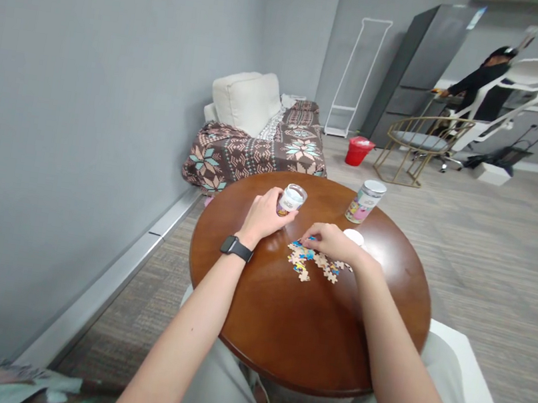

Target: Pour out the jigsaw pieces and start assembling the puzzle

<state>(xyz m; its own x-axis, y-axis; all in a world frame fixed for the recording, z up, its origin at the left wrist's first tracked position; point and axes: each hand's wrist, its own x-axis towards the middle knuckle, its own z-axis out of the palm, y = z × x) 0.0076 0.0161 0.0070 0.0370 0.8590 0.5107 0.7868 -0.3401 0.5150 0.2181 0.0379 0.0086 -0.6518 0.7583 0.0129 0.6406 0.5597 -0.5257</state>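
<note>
My left hand (265,216) is wrapped round a small open can (292,198) with a printed label, at the far left part of the round table. Close by, my right hand (326,240) reaches into a loose heap of jigsaw puzzle pieces (321,261), its fingers pinched together at the heap's far left side. What the fingertips hold, if anything, I cannot make out. Some pieces show bare wood colour, others blue or yellow print. A white round lid (353,237) lies just beyond my right wrist, partly hidden by it.
A taller printed can (366,202) with a silver lid stands at the back of the brown round table (275,324). Behind are a blanket-covered sofa (261,153), a red bin (359,151) and a gold-framed chair (419,143). A person (489,83) is near the counter.
</note>
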